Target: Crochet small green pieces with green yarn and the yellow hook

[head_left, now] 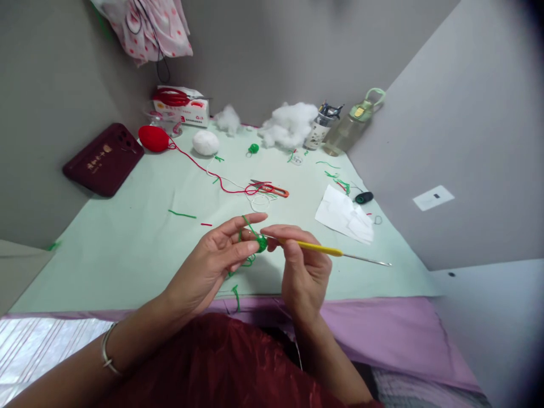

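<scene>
A small green crochet piece (262,243) is pinched between the thumb and fingers of my left hand (216,255). Green yarn (249,225) runs over my raised left index finger, and loose green loops hang under the hand. My right hand (305,266) grips the yellow handle of a crochet hook (321,248). One metal end of the hook points left and meets the green piece, where the fingers partly hide it; the other end sticks out to the right.
Beyond my hands lie orange snips (272,188), a red yarn ball (153,139), a white ball (205,143) and white stuffing (289,124). White paper (344,214) is at right, near a bottle (351,127) and pen cup (322,129). A dark red phone (104,160) leans at left.
</scene>
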`<control>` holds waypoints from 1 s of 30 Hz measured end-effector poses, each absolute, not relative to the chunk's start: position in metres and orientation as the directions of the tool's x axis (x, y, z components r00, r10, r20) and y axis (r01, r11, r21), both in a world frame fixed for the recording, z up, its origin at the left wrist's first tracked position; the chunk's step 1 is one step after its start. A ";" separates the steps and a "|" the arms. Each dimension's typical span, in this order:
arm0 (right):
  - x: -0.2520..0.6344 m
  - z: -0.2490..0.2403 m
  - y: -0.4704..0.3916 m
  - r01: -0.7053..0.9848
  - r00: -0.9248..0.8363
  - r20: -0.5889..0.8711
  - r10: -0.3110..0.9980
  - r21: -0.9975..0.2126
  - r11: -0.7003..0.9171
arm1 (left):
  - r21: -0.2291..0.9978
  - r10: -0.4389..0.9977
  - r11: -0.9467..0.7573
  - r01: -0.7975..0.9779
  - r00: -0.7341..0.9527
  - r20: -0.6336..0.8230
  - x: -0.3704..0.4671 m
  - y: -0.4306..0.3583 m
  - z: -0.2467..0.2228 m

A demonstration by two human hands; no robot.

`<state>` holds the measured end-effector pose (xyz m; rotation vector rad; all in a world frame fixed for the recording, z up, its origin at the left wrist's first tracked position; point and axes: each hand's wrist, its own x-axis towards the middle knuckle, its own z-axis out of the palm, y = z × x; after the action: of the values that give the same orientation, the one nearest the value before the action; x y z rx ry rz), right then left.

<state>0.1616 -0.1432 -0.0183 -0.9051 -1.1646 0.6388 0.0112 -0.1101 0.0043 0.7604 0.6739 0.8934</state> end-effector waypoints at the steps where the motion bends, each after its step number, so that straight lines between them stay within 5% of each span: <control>1: 0.162 -0.019 -0.142 0.000 0.287 0.477 0.831 -0.867 0.498 | 0.807 0.866 0.409 -0.426 0.461 -0.195 0.011 -0.110 0.005; 9: 0.166 -0.014 -0.137 -0.139 0.298 0.379 0.876 -0.891 0.433 | 0.828 0.886 0.376 -0.415 0.423 -0.191 0.010 -0.111 0.009; 16: 0.163 -0.015 -0.150 0.160 0.305 0.631 0.713 -0.772 0.615 | 0.843 0.886 0.365 -0.395 0.426 -0.184 0.010 -0.111 0.010; 20: 0.165 -0.015 -0.149 0.050 0.280 0.557 0.781 -0.821 0.568 | 0.857 0.887 0.351 -0.377 0.428 -0.174 0.008 -0.111 0.009; 25: 0.168 -0.013 -0.148 0.020 0.264 0.504 0.822 -0.855 0.518 | 0.922 0.929 0.217 -0.320 0.357 -0.094 0.005 -0.111 0.006; 30: 0.170 -0.006 -0.152 0.153 0.229 0.521 0.822 -0.853 0.498 | 0.997 0.959 0.019 -0.080 0.285 0.005 0.000 -0.115 0.008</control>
<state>0.1703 -0.1517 -0.0063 -0.9768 -1.2830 0.5791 -0.0004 -0.1153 0.0079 1.2672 0.9404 1.0278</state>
